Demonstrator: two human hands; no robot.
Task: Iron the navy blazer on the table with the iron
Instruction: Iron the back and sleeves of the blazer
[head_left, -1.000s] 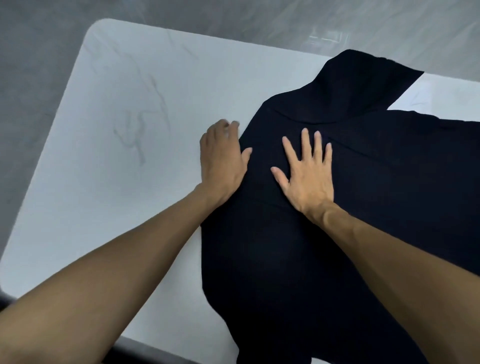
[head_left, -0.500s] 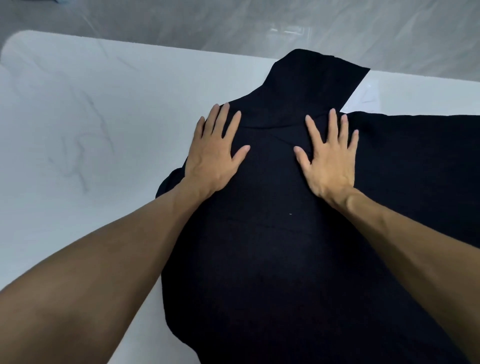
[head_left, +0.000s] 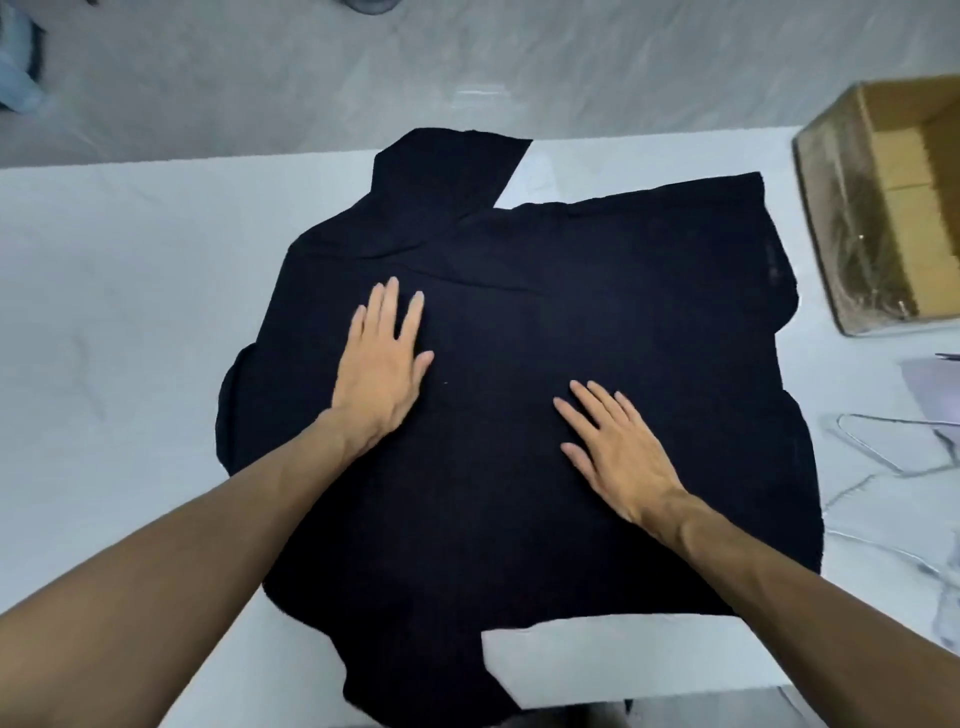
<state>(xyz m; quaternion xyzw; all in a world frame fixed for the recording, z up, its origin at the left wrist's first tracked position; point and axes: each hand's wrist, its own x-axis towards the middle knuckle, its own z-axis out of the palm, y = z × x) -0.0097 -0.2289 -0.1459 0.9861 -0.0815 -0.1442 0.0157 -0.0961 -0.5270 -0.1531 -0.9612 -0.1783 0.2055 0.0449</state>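
Note:
The navy blazer (head_left: 597, 322) lies spread flat across the white marble table (head_left: 119, 312), one sleeve reaching to the far edge and another hanging over the near edge. My left hand (head_left: 382, 364) presses flat on the cloth left of centre, fingers straight and pointing away. My right hand (head_left: 613, 447) lies flat on the cloth nearer to me, fingers straight and angled to the upper left. Neither hand holds anything. No iron is in view.
An open cardboard box (head_left: 883, 208) with a shiny wrapped side stands at the table's right end. A thin wire hanger (head_left: 883, 441) lies on the table right of the blazer. Grey floor lies beyond the far edge.
Both hands slid back toward me over the cloth, the right one further down. The view swung right, bringing the box and the blazer's right side into sight.

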